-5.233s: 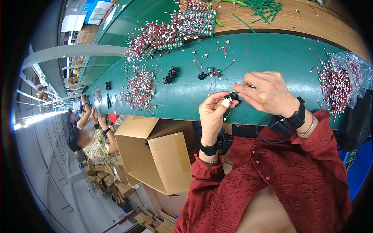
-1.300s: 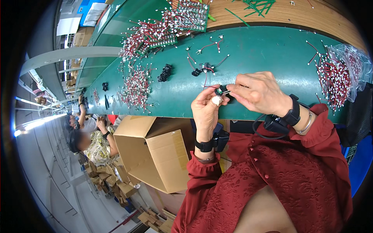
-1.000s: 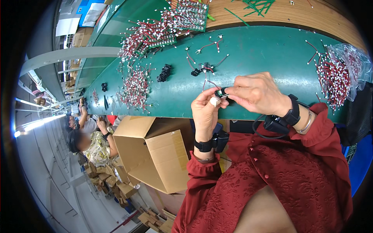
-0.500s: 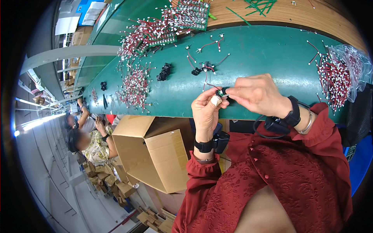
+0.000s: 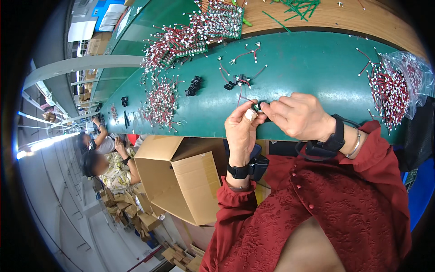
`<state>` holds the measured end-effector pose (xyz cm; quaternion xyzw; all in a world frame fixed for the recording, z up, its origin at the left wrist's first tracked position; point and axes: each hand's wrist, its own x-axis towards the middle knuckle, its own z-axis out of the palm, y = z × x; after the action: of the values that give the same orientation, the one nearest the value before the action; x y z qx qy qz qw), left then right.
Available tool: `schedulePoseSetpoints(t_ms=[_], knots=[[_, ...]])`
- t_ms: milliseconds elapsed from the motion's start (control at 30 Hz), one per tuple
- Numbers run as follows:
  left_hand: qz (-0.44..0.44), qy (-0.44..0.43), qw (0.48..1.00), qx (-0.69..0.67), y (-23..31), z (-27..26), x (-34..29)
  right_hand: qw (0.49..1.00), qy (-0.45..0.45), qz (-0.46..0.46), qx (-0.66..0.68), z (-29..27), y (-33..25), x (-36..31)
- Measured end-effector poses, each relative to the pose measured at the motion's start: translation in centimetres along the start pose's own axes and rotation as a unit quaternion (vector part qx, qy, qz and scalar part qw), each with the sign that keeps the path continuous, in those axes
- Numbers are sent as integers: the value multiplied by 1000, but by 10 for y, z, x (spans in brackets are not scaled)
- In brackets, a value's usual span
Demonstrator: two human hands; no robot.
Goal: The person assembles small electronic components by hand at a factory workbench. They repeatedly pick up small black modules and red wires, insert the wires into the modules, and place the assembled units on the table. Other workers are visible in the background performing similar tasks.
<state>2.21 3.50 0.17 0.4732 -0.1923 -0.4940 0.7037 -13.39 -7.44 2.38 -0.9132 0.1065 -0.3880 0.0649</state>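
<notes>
one small black-and-green part (image 5: 256,107) is held pinched in the left hand (image 5: 242,129), beyond and to the right of the one cardboard box (image 5: 197,181). the right hand (image 5: 297,117) is curled nearly closed beside the part; whether anything is gripped in it cannot be told. one wire heap (image 5: 161,103) is spread just beyond the box, and a second wire heap (image 5: 390,93) is piled far to its right.

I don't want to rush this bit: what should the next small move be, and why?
Probably a light, careful nudge by the right hand at the small black part. The left hand already pinches that part, and the right fingertips are right beside it. Whether anything is fully seated there is too small to tell, so gentle seems wiser.
</notes>
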Motion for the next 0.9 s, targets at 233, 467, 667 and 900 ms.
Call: schedulePoseSetpoints(t_ms=[233, 467, 667, 900], knots=[[43, -20, 999, 4, 0, -3, 3, 986, -6, 123, 111, -9, 14, 3], [37, -60, 996, 48, -1, -5, 2, 982, -18, 126, 138, -5, 15, 4], [49, -62, 990, 114, -2, -3, 2, 979, -55, 125, 153, -7, 17, 2], [36, -81, 989, 120, 2, 1, 0, 970, -92, 131, 181, -9, 19, 1]])
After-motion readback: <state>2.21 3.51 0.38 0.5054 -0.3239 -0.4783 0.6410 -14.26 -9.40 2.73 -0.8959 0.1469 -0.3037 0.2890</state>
